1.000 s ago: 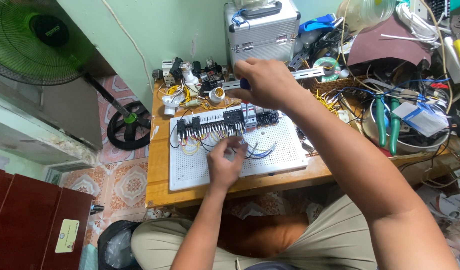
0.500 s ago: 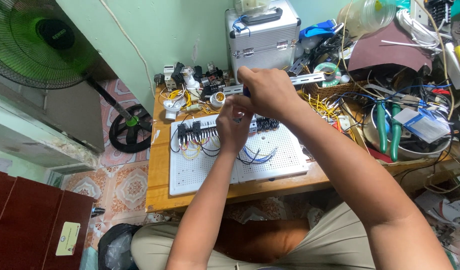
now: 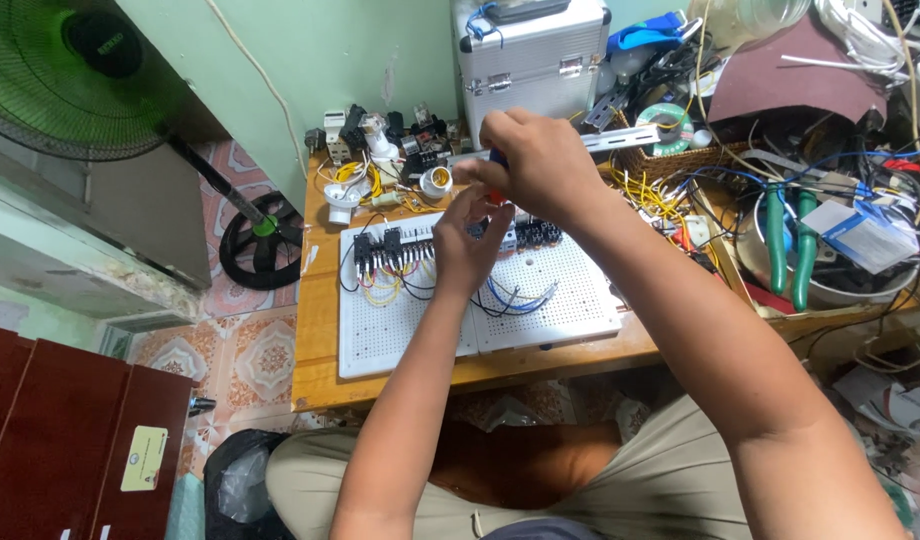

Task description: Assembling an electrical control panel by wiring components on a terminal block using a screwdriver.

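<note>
Right hand: the right hand (image 3: 540, 160) is above the far middle of the white perforated board (image 3: 550, 300); its fingers are closed around a small tool with a red and blue handle (image 3: 496, 175), probably a screwdriver, but most of it is hidden inside the fist.
Left hand: the left hand (image 3: 467, 245) is just under the right one, with the fingers bent and pressed together at the tool's lower end; I cannot tell if they pinch the tip or a wire.
Board: it lies flat on the wooden counter (image 3: 315, 370), in the middle, near the person's knees.
Components: a row of black terminal blocks (image 3: 380, 248) stands along the far edge of the board, on the left of the hands; more black blocks (image 3: 538, 233) are just right of the hands.
Wires: yellow wires (image 3: 380, 292) hang in loops under the left blocks; blue and black wires (image 3: 515, 297) curve over the board near the left wrist.
Far side: a silver metal case (image 3: 530, 55) stands against the green wall, behind the hands.
Right side: a metal bowl (image 3: 830, 292) with green-handled pliers (image 3: 788, 245) is among many loose cables.
Left side: a green fan (image 3: 50, 70) stands on the tiled floor, well apart from the counter.
</note>
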